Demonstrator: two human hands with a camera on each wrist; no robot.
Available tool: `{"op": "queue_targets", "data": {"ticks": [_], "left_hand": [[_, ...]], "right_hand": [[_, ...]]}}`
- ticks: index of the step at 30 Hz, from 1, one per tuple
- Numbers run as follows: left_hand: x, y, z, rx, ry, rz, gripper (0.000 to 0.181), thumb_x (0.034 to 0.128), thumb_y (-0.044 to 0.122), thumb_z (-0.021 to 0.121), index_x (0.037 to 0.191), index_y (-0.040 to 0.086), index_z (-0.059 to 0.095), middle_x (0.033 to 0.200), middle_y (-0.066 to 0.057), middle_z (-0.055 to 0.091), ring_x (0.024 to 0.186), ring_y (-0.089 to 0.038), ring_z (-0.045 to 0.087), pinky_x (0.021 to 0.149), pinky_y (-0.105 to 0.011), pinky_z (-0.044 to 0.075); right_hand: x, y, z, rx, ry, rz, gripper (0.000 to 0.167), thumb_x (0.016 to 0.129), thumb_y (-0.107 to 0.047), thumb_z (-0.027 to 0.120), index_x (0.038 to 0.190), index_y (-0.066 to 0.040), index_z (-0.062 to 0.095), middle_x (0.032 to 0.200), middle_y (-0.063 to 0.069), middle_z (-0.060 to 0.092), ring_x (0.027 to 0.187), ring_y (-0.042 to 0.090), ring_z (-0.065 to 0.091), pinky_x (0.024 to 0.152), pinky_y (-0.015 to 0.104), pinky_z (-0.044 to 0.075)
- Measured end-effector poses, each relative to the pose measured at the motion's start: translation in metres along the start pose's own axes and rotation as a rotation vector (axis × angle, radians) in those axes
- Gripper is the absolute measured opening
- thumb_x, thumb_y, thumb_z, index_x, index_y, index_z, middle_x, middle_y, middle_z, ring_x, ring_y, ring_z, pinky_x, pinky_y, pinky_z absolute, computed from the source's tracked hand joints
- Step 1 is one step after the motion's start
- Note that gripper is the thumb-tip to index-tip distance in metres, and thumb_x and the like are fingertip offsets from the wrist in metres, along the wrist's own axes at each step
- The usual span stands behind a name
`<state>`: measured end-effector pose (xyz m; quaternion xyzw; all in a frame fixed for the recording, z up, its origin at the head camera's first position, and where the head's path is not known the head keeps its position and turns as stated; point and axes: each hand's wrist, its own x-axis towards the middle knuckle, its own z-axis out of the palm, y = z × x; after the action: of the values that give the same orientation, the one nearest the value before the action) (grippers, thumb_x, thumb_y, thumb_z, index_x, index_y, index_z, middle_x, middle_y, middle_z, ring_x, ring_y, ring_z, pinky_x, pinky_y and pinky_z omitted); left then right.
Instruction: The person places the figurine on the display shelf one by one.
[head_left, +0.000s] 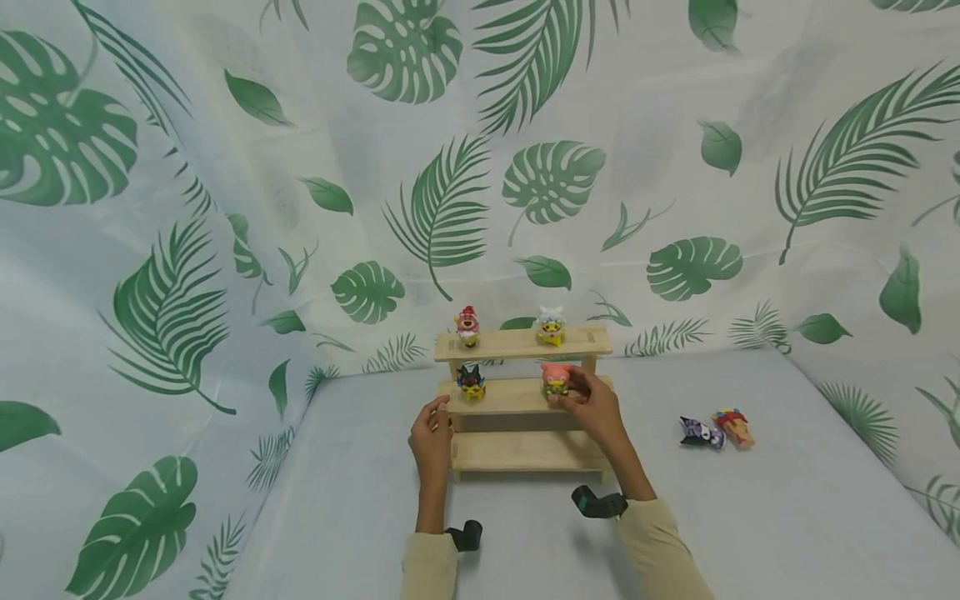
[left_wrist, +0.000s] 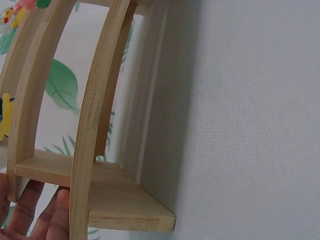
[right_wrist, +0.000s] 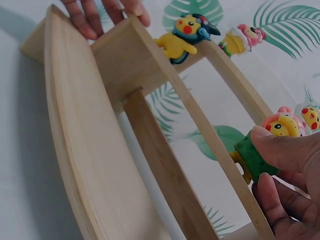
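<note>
A three-tier wooden display shelf (head_left: 517, 451) stands on the table. At the right of its middle tier, my right hand (head_left: 596, 406) pinches a figurine (right_wrist: 252, 156) with a pink hood, yellow face and green body between thumb and fingers; its feet are at the tier's edge. My left hand (head_left: 431, 437) holds the left end of the middle tier, fingers (left_wrist: 26, 207) against its side support. Near that hand, a figurine with a black-eared hood (head_left: 471, 383) stands on the same tier. On the top tier stand a red-and-pink-hooded figurine (head_left: 467, 326) and a white-hooded one (head_left: 551, 326).
Right of the shelf, a purple-and-black figurine (head_left: 702, 433) and an orange figurine with red and blue on top (head_left: 735, 427) lie on the pale table (head_left: 795, 517). Leaf-printed white sheeting (head_left: 630, 167) rises behind and at both sides.
</note>
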<state>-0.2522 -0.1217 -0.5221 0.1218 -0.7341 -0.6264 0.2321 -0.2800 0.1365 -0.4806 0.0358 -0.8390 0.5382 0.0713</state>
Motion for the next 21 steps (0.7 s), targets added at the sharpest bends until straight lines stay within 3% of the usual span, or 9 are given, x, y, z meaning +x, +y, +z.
{"op": "queue_targets", "data": {"ticks": [7, 14, 21], "left_hand": [[0.0001, -0.0001, 0.0, 0.009, 0.001, -0.008, 0.021, 0.1004, 0.02, 0.056, 0.113, 0.013, 0.071, 0.105, -0.013, 0.074, 0.094, -0.029, 0.072, 0.068, -0.031, 0.059], [0.0005, 0.0001, 0.0008, -0.001, -0.003, 0.0, 0.022, 0.1008, 0.02, 0.055, 0.115, 0.012, 0.071, 0.106, -0.014, 0.073, 0.093, -0.03, 0.072, 0.067, -0.027, 0.058], [0.0, 0.0005, 0.0012, -0.002, -0.002, -0.004, 0.022, 0.1008, 0.02, 0.055, 0.115, 0.012, 0.071, 0.106, -0.014, 0.073, 0.094, -0.031, 0.072, 0.067, -0.025, 0.057]], "right_hand": [[-0.0006, 0.0013, 0.0007, 0.019, -0.007, -0.009, 0.064, 0.084, -0.013, 0.077, 0.139, 0.003, 0.048, 0.129, 0.025, 0.06, 0.116, 0.034, 0.061, 0.084, 0.024, 0.055], [-0.0013, 0.0009, 0.0002, 0.038, -0.003, -0.017, 0.064, 0.083, -0.011, 0.077, 0.138, 0.003, 0.048, 0.129, 0.025, 0.06, 0.117, 0.033, 0.06, 0.077, 0.009, 0.048], [-0.0051, 0.0038, -0.0027, 0.125, 0.025, -0.047, 0.066, 0.083, -0.008, 0.077, 0.14, 0.003, 0.045, 0.131, 0.025, 0.058, 0.12, 0.036, 0.058, 0.077, 0.005, 0.046]]}}
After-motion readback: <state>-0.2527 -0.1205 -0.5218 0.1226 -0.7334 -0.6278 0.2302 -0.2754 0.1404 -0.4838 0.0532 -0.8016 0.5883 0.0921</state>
